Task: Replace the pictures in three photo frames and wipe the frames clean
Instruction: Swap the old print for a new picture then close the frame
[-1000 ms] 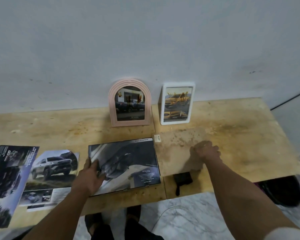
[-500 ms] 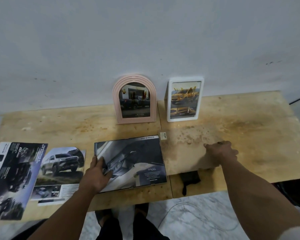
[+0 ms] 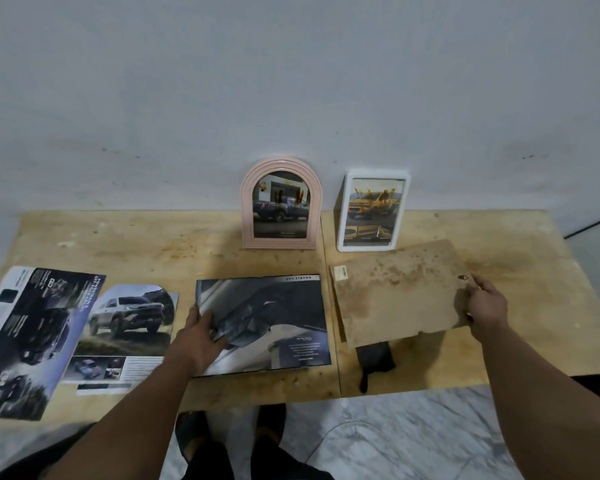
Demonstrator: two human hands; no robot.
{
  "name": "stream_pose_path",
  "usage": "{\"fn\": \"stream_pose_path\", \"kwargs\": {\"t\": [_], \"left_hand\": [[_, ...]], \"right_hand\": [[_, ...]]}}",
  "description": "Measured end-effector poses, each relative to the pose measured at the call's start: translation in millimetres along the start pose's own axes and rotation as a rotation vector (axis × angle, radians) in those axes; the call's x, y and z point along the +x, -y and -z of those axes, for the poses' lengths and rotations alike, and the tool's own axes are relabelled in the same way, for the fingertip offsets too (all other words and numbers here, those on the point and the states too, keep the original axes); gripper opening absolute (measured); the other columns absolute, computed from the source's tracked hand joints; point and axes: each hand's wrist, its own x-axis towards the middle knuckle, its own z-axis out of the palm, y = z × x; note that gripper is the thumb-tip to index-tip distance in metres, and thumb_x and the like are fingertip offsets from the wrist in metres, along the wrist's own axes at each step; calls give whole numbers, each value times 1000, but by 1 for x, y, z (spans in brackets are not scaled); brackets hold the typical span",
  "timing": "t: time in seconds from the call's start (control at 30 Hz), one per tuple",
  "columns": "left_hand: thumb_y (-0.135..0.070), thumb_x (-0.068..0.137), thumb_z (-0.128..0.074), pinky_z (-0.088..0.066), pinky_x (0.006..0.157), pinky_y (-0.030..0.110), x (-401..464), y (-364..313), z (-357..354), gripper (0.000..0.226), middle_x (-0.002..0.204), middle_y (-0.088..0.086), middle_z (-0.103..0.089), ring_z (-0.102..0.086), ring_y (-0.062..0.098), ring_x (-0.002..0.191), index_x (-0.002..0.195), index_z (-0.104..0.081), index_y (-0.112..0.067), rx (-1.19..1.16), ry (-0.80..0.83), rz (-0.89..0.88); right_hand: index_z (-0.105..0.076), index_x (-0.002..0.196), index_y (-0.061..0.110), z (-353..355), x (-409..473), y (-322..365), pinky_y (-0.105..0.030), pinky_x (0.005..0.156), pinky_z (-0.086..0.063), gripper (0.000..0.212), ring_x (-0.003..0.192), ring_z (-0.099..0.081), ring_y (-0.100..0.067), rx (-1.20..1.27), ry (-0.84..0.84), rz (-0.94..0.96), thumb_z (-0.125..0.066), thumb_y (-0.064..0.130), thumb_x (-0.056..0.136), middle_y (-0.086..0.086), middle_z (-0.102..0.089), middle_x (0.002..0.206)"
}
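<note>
Right hand [image 3: 486,304] grips backing board's [image 3: 395,296] right edge.

dark car picture [image 3: 262,325]: "DOUBLE CAB" on top edge strip, upside down; small txt lower right, too small to read
brochure [image 3: 32,337]: white heading, rotated, blurred, can't read
backing board [image 3: 399,299]: corner sticker, print unreadable

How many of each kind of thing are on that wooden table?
Standing photo frames: 2, pink arched frame and white frame
Car pictures lying flat: 3, large dark picture, silver-car page, dark brochure
Brown backing board: 1
Black cloth: 1
Total: 7
</note>
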Motion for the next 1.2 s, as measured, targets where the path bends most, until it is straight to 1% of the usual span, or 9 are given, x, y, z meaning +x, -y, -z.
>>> {"fn": "stream_pose_path", "kwargs": {"t": [0.17, 0.27, 0.33, 0.53, 0.7, 0.87, 0.97, 1.07, 1.2], "left_hand": [[-55, 90, -67, -50, 102, 48, -5, 8, 0, 87, 167, 10, -18, -51, 40, 133, 157, -31, -11, -128, -15, 10], [-45, 90, -69, -50, 101, 47, -8, 12, -1, 76, 151, 14, -45, -54, 37, 128, 150, -41, -10, -263, -41, 65], [-38, 90, -65, -51, 100, 45, -13, 10, 2, 64, 142, 13, -57, -58, 34, 123, 146, -47, -14, -359, -53, 84], [-28, 101, -57, -44, 97, 36, -18, 10, 8, 65, 148, 15, -56, -56, 36, 129, 160, -32, -16, -464, -53, 144], [-26, 100, -57, -43, 92, 32, -23, 7, 12, 54, 141, 13, -62, -60, 29, 117, 152, -46, -16, -509, -65, 149], [-28, 97, -60, -42, 90, 31, -28, 4, 15, 56, 140, 8, -63, -60, 28, 119, 151, -48, -20, -545, -76, 142], [-28, 96, -61, -41, 89, 31, -31, 3, 17, 55, 137, 6, -63, -60, 25, 114, 149, -49, -18, -568, -85, 143], [-30, 94, -64, -40, 91, 32, -33, 2, 17, 61, 144, 8, -59, -56, 30, 129, 151, -47, -16, -589, -78, 140], [-24, 98, -59, -48, 95, 36, -34, 5, 16, 54, 141, 7, -63, -60, 29, 123, 151, -49, -20, -560, -68, 144]], "right_hand": [[-62, 137, 22, -16, -29, 1, -36, 67, -47, 39, 84, -59, -24, 80, 69, 1, -43, 9, 105, -8, -64, 113], [-62, 134, 25, -48, -54, -10, -34, 64, -42, 35, 73, -52, -23, 98, 149, -15, -43, 14, 107, -7, -61, 90], [-61, 135, 24, -76, -72, -20, -35, 65, -46, 35, 79, -56, -28, 104, 222, -20, -44, 14, 107, -9, -64, 94], [-63, 126, 27, -147, -125, -48, -37, 60, -51, 29, 78, -61, -29, 88, 398, -56, -45, 15, 106, -12, -69, 94], [-61, 126, 25, -170, -143, -67, -31, 47, -49, 28, 64, -60, -21, -33, 427, -26, -48, 10, 106, -12, -70, 92], [-58, 126, 16, -172, -153, -74, -29, 55, -56, 29, 87, -68, -26, -95, 423, 31, -56, 2, 101, -12, -71, 112], [-55, 127, 12, -174, -153, -81, -35, 57, -58, 36, 84, -68, -26, -157, 471, 44, -64, -3, 95, -12, -71, 110], [-54, 125, 7, -177, -151, -89, -41, 77, -59, 42, 86, -69, -22, -292, 483, 117, -73, -3, 89, -15, -72, 111], [-56, 119, 18, -179, -153, -96, -33, 78, -56, 41, 93, -70, -22, -494, 489, 195, -79, 10, 86, 6, -71, 93]]}}
